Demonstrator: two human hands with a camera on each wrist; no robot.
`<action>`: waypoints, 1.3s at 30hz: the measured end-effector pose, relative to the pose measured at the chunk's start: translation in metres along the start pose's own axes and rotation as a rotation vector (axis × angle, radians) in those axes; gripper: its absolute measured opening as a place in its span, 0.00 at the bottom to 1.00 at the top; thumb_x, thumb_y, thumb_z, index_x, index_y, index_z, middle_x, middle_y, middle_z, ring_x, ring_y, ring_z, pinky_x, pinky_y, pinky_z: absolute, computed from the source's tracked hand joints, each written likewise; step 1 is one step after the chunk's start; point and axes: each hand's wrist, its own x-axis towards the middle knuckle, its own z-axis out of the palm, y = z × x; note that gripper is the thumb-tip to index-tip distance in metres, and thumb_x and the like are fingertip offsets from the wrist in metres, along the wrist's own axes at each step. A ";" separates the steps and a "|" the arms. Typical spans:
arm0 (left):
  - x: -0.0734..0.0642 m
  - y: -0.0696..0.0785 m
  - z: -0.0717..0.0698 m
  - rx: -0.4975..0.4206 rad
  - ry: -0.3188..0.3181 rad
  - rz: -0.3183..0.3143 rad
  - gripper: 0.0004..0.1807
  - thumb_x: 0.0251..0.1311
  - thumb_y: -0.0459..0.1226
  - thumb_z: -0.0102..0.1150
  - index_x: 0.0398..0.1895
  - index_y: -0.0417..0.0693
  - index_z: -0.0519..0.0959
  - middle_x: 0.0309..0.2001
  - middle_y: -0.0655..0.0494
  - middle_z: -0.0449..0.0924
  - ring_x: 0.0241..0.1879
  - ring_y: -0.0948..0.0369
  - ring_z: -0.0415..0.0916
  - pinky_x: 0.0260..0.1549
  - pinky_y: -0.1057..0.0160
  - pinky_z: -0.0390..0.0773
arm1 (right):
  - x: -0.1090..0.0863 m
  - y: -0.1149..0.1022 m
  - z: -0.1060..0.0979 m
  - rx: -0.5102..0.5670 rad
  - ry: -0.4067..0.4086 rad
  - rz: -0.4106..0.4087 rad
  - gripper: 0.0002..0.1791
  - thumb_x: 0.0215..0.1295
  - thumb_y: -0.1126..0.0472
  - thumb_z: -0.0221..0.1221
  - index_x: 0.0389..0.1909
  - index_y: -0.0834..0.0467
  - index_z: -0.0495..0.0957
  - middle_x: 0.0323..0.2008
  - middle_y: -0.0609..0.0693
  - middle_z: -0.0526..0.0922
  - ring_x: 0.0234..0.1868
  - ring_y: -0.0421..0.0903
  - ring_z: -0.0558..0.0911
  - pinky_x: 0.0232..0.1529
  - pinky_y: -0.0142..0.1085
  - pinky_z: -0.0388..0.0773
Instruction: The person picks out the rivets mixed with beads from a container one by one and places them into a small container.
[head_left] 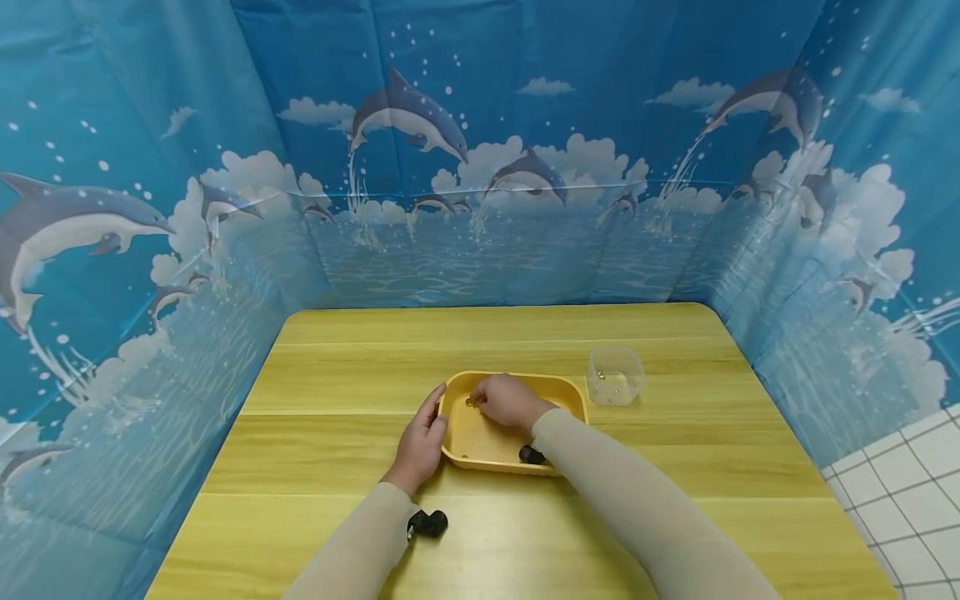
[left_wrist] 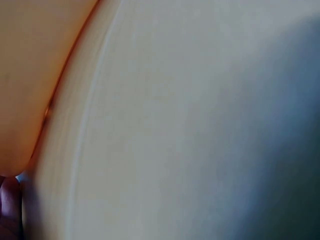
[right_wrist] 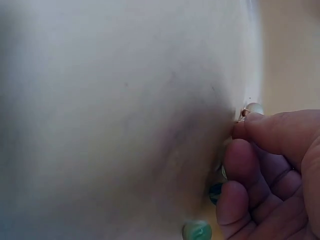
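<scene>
A yellow tray (head_left: 468, 433) lies on the table with a few small marbles inside. My right hand (head_left: 510, 400) reaches into it near the far left corner, thumb and forefinger pinching at a small marble. In the right wrist view, a pale marble (right_wrist: 255, 107) shows at the thumb tip. Below the curled fingers are a dark blue-green marble (right_wrist: 215, 193) and a green marble (right_wrist: 197, 230). My left hand (head_left: 420, 446) rests against the tray's left side, fingers extended along the wall and thumb at the rim. The left wrist view shows mostly tabletop, with a fingertip at its lower left.
A clear plastic box (head_left: 617, 379) holding several small marbles stands just right of the tray. Black wrist devices (head_left: 429, 523) are at both sleeves. The wooden table (head_left: 337, 367) is bordered by a blue dolphin-print curtain (head_left: 480, 250).
</scene>
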 end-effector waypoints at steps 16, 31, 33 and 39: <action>-0.001 -0.002 0.001 -0.001 0.000 0.007 0.30 0.83 0.40 0.43 0.83 0.69 0.60 0.81 0.50 0.62 0.79 0.48 0.64 0.76 0.44 0.66 | 0.004 -0.002 0.009 -0.049 -0.018 -0.022 0.10 0.71 0.63 0.66 0.49 0.58 0.91 0.49 0.51 0.91 0.51 0.48 0.88 0.58 0.45 0.85; 0.000 -0.002 0.001 0.007 0.004 0.014 0.30 0.82 0.42 0.44 0.83 0.70 0.60 0.82 0.53 0.61 0.81 0.49 0.59 0.78 0.44 0.61 | 0.002 0.001 0.008 -0.013 -0.051 -0.027 0.09 0.71 0.63 0.67 0.47 0.57 0.91 0.48 0.51 0.92 0.49 0.46 0.87 0.55 0.41 0.85; 0.000 -0.003 0.002 0.007 0.005 0.013 0.30 0.83 0.42 0.43 0.83 0.70 0.60 0.82 0.53 0.62 0.81 0.49 0.59 0.78 0.44 0.61 | 0.002 0.000 0.008 -0.024 -0.048 -0.030 0.08 0.71 0.63 0.67 0.47 0.56 0.92 0.47 0.50 0.92 0.49 0.45 0.87 0.54 0.41 0.85; 0.000 -0.003 0.003 0.014 0.010 0.006 0.30 0.82 0.40 0.43 0.83 0.70 0.60 0.81 0.53 0.62 0.80 0.49 0.60 0.78 0.43 0.62 | -0.001 -0.002 0.008 -0.025 -0.035 -0.040 0.07 0.70 0.63 0.68 0.44 0.56 0.92 0.45 0.49 0.92 0.47 0.46 0.88 0.53 0.42 0.86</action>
